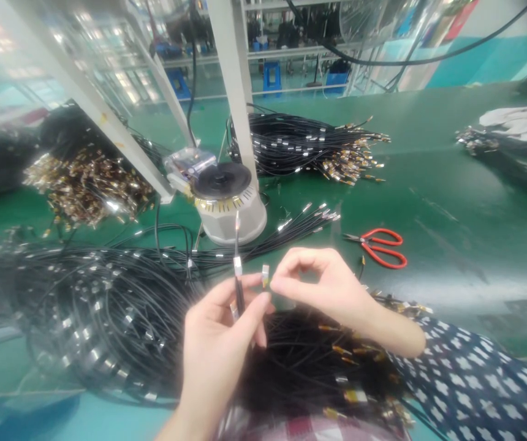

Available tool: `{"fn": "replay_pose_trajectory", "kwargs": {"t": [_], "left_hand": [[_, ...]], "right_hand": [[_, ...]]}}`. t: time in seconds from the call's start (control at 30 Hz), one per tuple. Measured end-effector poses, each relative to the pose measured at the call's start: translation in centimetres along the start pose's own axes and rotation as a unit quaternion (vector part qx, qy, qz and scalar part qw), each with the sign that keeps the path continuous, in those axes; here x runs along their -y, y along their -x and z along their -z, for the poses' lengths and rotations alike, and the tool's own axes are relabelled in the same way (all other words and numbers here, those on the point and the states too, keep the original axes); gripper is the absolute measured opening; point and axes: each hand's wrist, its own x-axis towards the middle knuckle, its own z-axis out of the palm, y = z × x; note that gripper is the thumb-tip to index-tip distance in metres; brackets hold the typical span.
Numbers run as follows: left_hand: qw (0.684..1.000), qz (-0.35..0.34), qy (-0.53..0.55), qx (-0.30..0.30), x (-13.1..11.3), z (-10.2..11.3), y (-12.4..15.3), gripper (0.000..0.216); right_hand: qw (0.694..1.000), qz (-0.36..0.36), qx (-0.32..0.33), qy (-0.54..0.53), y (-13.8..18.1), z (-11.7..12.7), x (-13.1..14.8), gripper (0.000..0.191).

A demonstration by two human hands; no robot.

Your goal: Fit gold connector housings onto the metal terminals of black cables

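Observation:
My left hand point(220, 331) is closed around thin black cables point(239, 295), which stand upright between its fingers. A silver metal sleeve point(238, 266) sits on one of them, and its narrow bare tip points up. Beside it, just above my left thumb, is a second small silver end piece point(265, 273) with a yellowish lower part. My right hand point(325, 283) is pinched, thumb against forefinger, right next to that piece. Whether these fingertips grip it or something smaller is not clear. Beneath both hands lies a dark pile of cables point(291, 349) with yellow and silver ends.
Red-handled pliers point(385, 248) lie on the green table point(466, 208). A white round device with a black top point(231, 211) stands by a white frame post point(231, 79). Cable bundles lie behind point(304, 144), at far left point(89, 177) and near left point(102, 312). White cloth point(521, 121) lies right.

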Motion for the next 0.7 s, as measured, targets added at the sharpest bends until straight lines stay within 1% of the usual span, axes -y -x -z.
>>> {"fn": "replay_pose_trajectory", "kwargs": {"t": [0.37,0.7], "left_hand": [[1.000,-0.007,-0.013,-0.004,-0.14,-0.08,0.07,0.024],[1.000,0.003,0.004,-0.011,-0.41,-0.24,0.25,0.024]], "right_hand": [[1.000,-0.004,-0.009,-0.002,-0.25,-0.15,-0.32,0.013],[1.000,-0.003,-0.023,-0.005,-0.25,-0.38,-0.61,0.013]]}}
